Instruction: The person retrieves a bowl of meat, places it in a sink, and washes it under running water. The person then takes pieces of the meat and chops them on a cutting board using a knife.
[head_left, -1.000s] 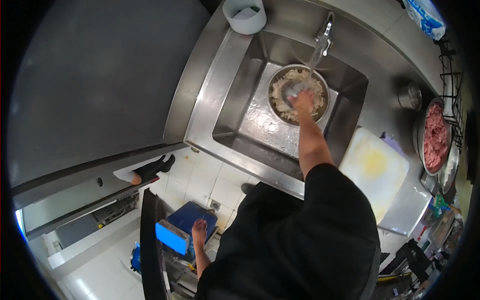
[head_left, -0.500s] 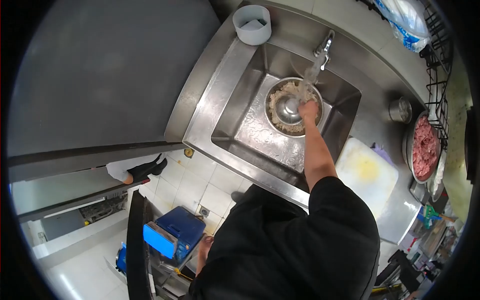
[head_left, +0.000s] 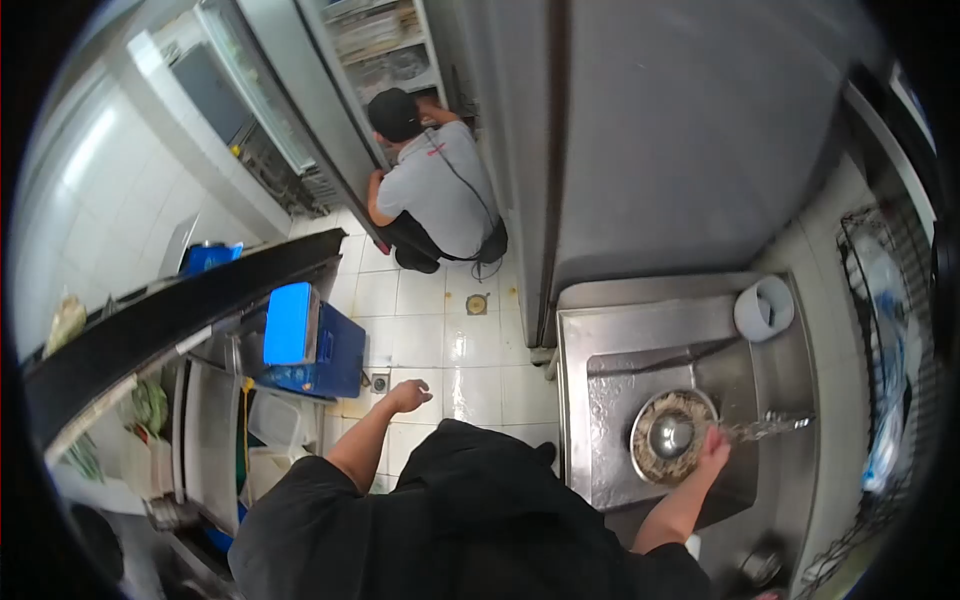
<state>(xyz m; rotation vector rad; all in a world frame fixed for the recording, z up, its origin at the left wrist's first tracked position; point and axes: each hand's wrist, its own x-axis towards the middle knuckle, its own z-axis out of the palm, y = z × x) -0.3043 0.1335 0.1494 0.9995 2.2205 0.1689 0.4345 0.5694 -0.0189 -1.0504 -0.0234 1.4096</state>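
Observation:
In the sink stands a round metal bowl (head_left: 637,462) with pale, crumbly wet food (head_left: 652,465) around its inside. A shiny rounded metal surface (head_left: 670,436) shows at its middle; whether it is a separate piece I cannot tell. My right hand (head_left: 714,448) is at the bowl's right side with its fingers closed at the rim, partly hidden by the angle. Water runs from the tap (head_left: 790,424) toward the bowl beside that hand. My left hand (head_left: 408,396) is held out over the floor, fingers loosely apart and nothing in them.
A person (head_left: 440,185) crouches at an opened fridge. Left of me is a blue bin (head_left: 338,350) by a shelf unit. A white round container (head_left: 764,308) stands on the sink's edge (head_left: 650,318), near a wire rack (head_left: 860,400) and a small metal pot (head_left: 762,565).
My view has swung left, bringing the crouching person into sight. My left hand has come out over the floor. My right hand remains at the bowl, now nearer its rim.

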